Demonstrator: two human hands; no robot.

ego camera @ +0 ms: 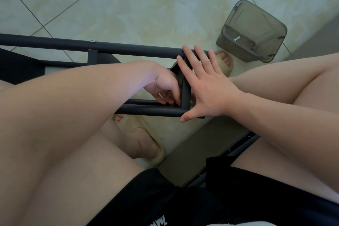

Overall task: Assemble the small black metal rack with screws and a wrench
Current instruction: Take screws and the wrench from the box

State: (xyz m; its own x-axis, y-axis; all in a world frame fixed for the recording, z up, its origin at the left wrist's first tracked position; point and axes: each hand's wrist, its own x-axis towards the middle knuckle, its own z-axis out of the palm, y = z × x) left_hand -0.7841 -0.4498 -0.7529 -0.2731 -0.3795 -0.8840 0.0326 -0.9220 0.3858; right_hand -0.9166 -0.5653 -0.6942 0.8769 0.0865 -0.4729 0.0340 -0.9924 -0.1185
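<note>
Against the end of the black rack (146, 111), the right hand (207, 95) presses flat, fingers spread; the left hand (165, 86) curls fingers into its inner corner, their pinch hidden.

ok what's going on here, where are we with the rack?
A seated person has the black rack in front of them over the tiled floor. The right hand lies flat, fingers straight, bracing its end frame. The left hand curls its fingers in at the lower corner joint; what they hold, if anything, is hidden. One screw already sits in the top tube.
</note>
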